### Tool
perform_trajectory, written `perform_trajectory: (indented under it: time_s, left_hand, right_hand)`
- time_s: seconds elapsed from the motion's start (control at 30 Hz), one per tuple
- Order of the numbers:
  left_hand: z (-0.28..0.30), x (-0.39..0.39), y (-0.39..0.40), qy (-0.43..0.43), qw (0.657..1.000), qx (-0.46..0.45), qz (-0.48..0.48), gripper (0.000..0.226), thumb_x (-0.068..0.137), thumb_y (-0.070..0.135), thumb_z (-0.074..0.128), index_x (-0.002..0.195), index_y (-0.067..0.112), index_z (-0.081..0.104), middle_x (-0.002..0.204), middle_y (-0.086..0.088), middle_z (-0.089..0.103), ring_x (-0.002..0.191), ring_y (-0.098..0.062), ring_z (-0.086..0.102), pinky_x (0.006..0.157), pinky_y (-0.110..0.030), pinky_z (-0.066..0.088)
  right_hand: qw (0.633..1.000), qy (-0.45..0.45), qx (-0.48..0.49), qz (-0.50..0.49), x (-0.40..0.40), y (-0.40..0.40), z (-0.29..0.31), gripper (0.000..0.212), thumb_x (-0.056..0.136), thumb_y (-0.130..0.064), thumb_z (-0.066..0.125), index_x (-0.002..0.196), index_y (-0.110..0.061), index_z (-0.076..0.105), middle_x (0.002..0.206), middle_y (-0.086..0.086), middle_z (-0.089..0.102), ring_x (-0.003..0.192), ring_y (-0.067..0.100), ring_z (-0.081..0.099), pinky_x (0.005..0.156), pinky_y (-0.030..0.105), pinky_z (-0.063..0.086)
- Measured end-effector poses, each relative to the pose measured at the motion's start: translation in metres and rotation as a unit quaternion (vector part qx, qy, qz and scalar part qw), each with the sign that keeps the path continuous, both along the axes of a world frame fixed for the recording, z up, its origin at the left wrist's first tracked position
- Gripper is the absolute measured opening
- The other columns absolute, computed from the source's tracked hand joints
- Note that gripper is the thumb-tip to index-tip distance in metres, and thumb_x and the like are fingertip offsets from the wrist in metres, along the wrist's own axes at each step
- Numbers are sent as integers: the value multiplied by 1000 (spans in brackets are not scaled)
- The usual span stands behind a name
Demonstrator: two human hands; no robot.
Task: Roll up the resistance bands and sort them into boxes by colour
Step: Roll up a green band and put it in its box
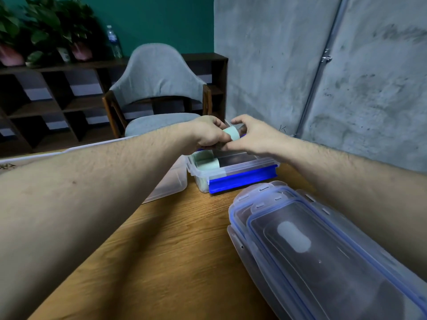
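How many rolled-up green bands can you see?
3: one pale green rolled band held between the left hand and right hand; two lying in the clear plastic box with blue clips. Others may be hidden.

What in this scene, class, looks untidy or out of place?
Nothing is spilled or damaged. The clear lids near the right forearm are stacked askew, edges fanned out. Both hands hold a pale green roll above the blue-latched box.

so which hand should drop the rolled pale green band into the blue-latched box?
Left, probably. The left hand grips the rolled pale green resistance band from the side and sits above the green rolls already in the clear blue-latched plastic box. The right hand only pinches its end.
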State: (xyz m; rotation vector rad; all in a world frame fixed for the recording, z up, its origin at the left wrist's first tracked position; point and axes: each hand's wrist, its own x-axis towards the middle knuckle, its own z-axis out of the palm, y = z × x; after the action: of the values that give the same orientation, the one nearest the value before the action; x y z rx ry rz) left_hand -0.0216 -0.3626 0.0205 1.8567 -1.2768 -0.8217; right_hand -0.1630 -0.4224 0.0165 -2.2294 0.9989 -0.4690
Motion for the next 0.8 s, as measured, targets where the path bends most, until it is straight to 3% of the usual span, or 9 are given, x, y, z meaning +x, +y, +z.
perform_trajectory:
  time_s: [0.1,0.17,0.27,0.4,0.47,0.6,0.7,0.8]
  left_hand:
    - [-3,5,-3,-79,997,-5,0,43,82,9,75,121,16,59,98,-4,61,78,-13,56,66,-22,49]
    - [-5,7,-6,-115,993,-7,-19,59,79,12,78,132,19,53,107,-3,58,82,-12,54,61,-19,43]
    - [-11,8,-11,-145,988,-10,-45,68,77,14,81,137,19,50,115,-6,61,91,-16,55,65,-20,42]
    - [-17,7,-15,-214,974,6,-72,57,76,20,82,126,17,55,116,-8,65,97,-22,61,83,-31,53]
    - [-17,6,-16,-277,957,10,-85,56,78,23,80,127,17,54,117,-6,65,97,-20,61,87,-34,53]
    - [-17,9,-13,-364,927,15,-84,58,82,27,77,134,20,52,122,-3,64,104,-20,59,86,-31,50]
    - [-16,7,-9,-420,901,13,-105,46,85,28,73,128,21,60,119,-3,65,106,-22,60,80,-29,47]
    - [-17,3,-6,-472,874,0,-115,36,90,33,64,125,22,65,114,-6,67,105,-26,62,79,-31,48]
  right_hand:
    - [999,14,18,24,-1,-9,-2,59,79,-14,75,133,-26,52,94,-6,65,61,13,57,61,30,49]
    - [999,26,13,34,0,-15,-3,50,77,-13,78,120,-29,58,94,0,68,64,20,60,64,41,54]
    - [998,59,-20,31,4,-22,-6,36,77,-15,81,108,-23,65,89,3,67,66,20,58,59,34,52]
    - [995,93,-29,39,8,-28,-12,28,79,-16,80,104,-17,68,83,1,65,62,14,55,62,28,48]
    - [992,110,-29,44,9,-31,-15,23,80,-17,79,100,-18,67,77,-2,63,59,11,54,56,23,45]
    - [987,149,-28,57,12,-36,-19,22,83,-20,77,100,-22,62,83,0,64,62,11,54,54,22,42]
    - [986,152,2,64,17,-38,-20,17,86,-16,75,100,-18,64,81,2,64,59,11,55,46,17,42]
    - [988,141,34,59,24,-40,-20,9,87,-12,74,88,-14,66,73,3,64,50,6,58,48,17,46]
